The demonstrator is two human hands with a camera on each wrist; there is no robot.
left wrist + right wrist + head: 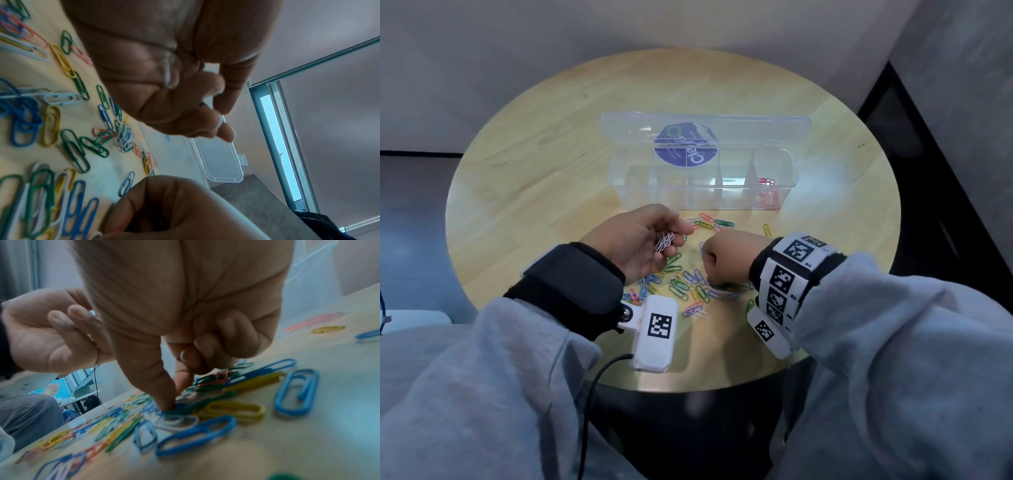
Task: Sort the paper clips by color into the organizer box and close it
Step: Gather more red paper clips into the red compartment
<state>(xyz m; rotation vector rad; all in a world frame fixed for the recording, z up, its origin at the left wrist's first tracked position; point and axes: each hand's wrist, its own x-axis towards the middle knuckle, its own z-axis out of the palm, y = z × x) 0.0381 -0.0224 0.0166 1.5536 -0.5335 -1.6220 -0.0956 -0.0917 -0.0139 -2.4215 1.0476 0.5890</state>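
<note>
I have my left hand (640, 240) raised palm-up at centre left of the head view, fingers curled loosely around a small bunch of white wire paper clips (665, 241) lying in the palm. My right hand (726, 258) is balled up just to its right, knuckles up, with thumb and forefinger (164, 395) stretched down into the scattered pile of coloured paper clips (688, 287) on the round pale wooden table (524, 171). In the right wrist view the two tips are pressed together on the heap just above a white clip (176, 421). Whether they have actually caught a clip I cannot tell, because blur hides the contact.

The move turns on that white clip. It lies flat directly under and slightly nearer the camera than my right fingertips, its long axis running left to right across the frame, with blue clips crowding it below. My right hand is the nearer one, and the left only needs to wait as the cup.

The clear plastic organizer box (705, 181) sits toward the top of the head view, beyond both hands, lid (705, 126) standing open behind it. Red clips (768, 198) are in its rightmost compartment, and the other compartments look empty, so I judge the sorting is at an early stage.
</note>
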